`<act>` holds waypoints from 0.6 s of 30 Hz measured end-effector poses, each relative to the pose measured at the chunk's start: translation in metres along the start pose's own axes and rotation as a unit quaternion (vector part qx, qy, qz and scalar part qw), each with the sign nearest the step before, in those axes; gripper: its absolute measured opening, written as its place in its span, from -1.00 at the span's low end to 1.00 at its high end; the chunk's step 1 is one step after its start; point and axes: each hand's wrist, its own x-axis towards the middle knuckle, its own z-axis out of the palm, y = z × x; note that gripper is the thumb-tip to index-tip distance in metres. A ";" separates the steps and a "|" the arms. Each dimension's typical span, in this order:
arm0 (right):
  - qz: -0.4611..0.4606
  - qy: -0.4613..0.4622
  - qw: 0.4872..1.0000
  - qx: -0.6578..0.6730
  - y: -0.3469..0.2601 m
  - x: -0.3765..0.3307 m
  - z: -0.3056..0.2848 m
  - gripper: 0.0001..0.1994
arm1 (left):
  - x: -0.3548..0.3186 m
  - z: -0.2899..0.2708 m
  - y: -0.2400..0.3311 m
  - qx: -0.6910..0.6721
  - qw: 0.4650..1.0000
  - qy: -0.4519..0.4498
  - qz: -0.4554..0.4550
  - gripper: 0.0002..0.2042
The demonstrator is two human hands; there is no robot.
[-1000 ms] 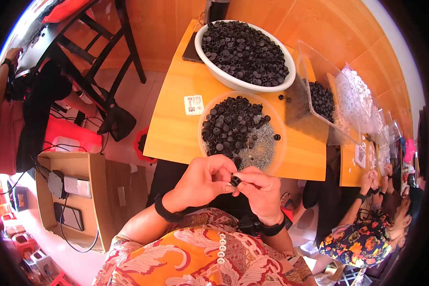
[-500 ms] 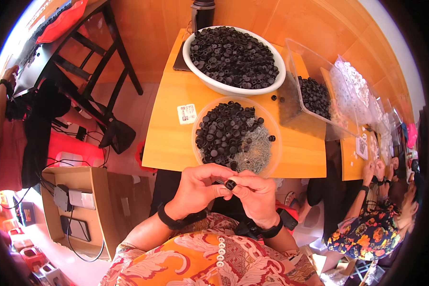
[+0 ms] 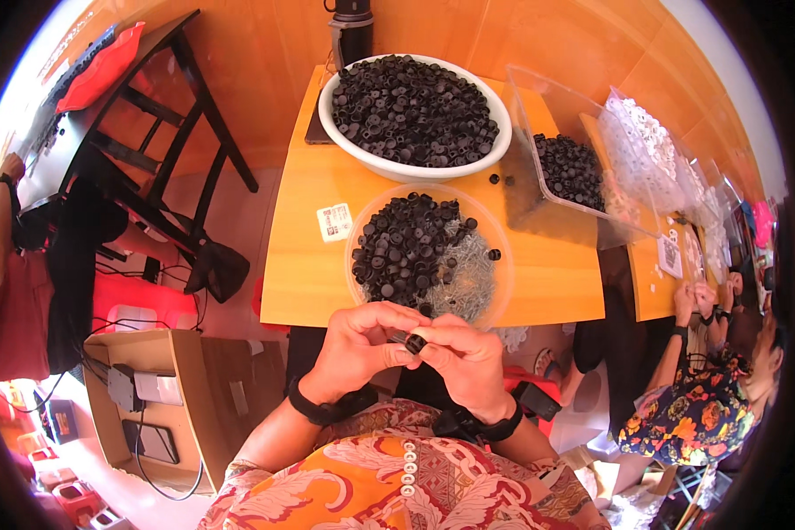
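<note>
Just in front of the table's near edge, my left hand (image 3: 355, 352) and my right hand (image 3: 468, 369) meet, fingertips pinched. Between them is a small round black plastic cap (image 3: 415, 344), gripped from both sides. Fingers cover part of it, and I cannot make out whether a metal piece sits in it. Right beyond my hands lies a shallow clear round tray (image 3: 504, 281). Black caps (image 3: 397, 247) are heaped on its left side, thin silvery metal pins or screws (image 3: 470, 278) on its right.
A white basin (image 3: 415, 172) full of black parts stands at the back of the wooden table (image 3: 305, 283). Right of it is a clear plastic bin (image 3: 552, 205) with more. A cardboard box (image 3: 181, 362) stands low at left. Other people sit on both sides.
The whole view has shifted slightly, so the table's things sit a little lower and further left. Both hands stay together on the cap, which appears slightly turned.
</note>
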 end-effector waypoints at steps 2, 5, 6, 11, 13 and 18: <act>0.008 0.016 1.000 0.022 -0.003 0.002 0.003 -0.80 | 0.002 0.001 0.001 0.006 1.000 -0.005 0.008 -0.71; 0.047 0.032 0.998 0.020 -0.011 0.005 0.001 -0.81 | 0.000 0.006 0.002 0.031 0.999 0.034 0.000 -0.69; 0.074 0.039 0.996 -0.009 -0.018 0.006 -0.003 -0.82 | 0.001 0.007 0.004 0.028 0.999 0.027 -0.004 -0.69; -0.045 0.156 0.982 -0.099 -0.076 0.047 -0.071 -0.71 | -0.011 -0.015 0.017 0.198 0.962 0.186 0.042 -0.76; -0.102 0.288 0.952 -0.028 -0.102 0.073 -0.106 -0.65 | -0.009 -0.014 0.018 0.238 0.944 0.225 0.049 -0.82; -0.072 0.268 0.867 -0.413 -0.083 0.048 -0.117 -0.77 | 0.005 -0.009 0.014 0.536 0.818 0.166 0.128 -0.86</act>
